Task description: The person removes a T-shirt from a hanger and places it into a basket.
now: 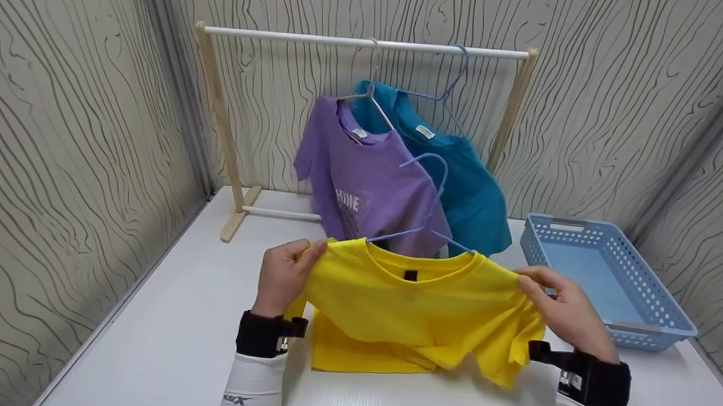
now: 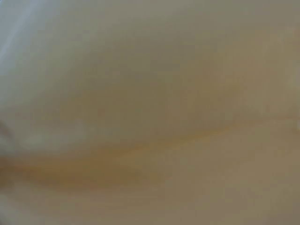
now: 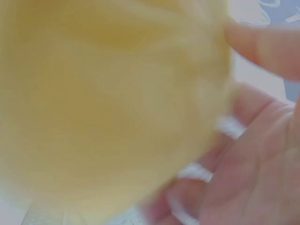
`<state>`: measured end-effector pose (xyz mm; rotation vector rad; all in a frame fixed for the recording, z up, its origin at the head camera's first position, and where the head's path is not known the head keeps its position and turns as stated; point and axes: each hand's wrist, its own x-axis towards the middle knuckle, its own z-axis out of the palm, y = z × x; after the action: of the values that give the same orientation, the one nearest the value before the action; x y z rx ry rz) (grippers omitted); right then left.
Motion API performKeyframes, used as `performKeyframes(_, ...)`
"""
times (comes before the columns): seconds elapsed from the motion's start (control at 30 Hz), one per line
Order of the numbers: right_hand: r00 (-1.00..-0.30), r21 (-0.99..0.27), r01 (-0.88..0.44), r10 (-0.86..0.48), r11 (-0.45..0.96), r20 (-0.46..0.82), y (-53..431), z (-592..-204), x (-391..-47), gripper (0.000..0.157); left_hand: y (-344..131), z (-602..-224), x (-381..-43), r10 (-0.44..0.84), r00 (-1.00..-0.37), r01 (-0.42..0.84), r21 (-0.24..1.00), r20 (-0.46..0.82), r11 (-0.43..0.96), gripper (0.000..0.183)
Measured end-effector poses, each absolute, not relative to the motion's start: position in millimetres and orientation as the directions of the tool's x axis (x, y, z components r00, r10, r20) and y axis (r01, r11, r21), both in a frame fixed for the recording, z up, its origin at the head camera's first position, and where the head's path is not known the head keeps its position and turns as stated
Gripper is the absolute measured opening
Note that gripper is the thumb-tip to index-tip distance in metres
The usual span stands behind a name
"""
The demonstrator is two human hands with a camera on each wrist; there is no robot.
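Observation:
A yellow T-shirt point(image 1: 405, 310) hangs on a blue wire hanger point(image 1: 443, 170), whose hook rises above the neckline. My left hand point(image 1: 283, 276) pinches the shirt's left shoulder between thumb and fingers. At the opposite shoulder, my right hand point(image 1: 569, 307) grips the fabric the same way. In the right wrist view, blurred yellow cloth fills most of the picture, with the thumb point(image 3: 267, 49) and curled fingers at its edge. The left wrist view is almost wholly covered by blurred cloth point(image 2: 164, 117), and the hand cannot be made out there.
Behind the shirt stands a rack with a white rail point(image 1: 296, 37) and wooden legs. A purple T-shirt point(image 1: 375, 173) and a teal T-shirt point(image 1: 479, 197) hang from it on hangers. A light blue perforated basket point(image 1: 654, 292) sits at the right of the white table point(image 1: 164, 316).

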<state>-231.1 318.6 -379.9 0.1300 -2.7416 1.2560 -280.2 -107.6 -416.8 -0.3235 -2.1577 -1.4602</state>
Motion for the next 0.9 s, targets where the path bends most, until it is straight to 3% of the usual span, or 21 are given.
performKeyframes(0.13, -0.994, -0.744, -0.110, -0.060, 0.660, 0.095, 280.7, -379.6, -237.0, 0.064, -104.7, -418.2, -280.8, -0.010, -0.832, 0.501, 0.759, 0.555, 0.416, 0.052)
performKeyframes(0.33, -0.975, -0.814, -0.218, -0.093, 0.538, 0.200, 224.3, -382.1, -235.7, 0.038, -95.3, -422.8, -281.5, 0.112, -0.837, 0.530, 0.745, 0.535, 0.406, 0.053)
performKeyframes(0.5, -0.983, -0.864, -0.176, -0.046, 0.472, 0.175, 208.3, -384.2, -233.4, 0.029, -91.1, -425.3, -280.6, 0.186, -0.874, 0.486, 0.780, 0.450, 0.395, 0.054)
performKeyframes(0.73, -0.991, -0.886, -0.069, -0.132, 0.458, 0.009, 218.2, -384.7, -237.8, 0.035, -89.8, -423.9, -280.9, 0.166, -0.848, 0.526, 0.758, 0.504, 0.385, 0.053)
performKeyframes(0.9, -0.988, -0.900, -0.066, -0.157, 0.431, -0.003, 227.8, -382.4, -237.5, 0.036, -90.0, -426.3, -282.8, 0.079, -0.774, 0.610, 0.708, 0.628, 0.355, 0.050)
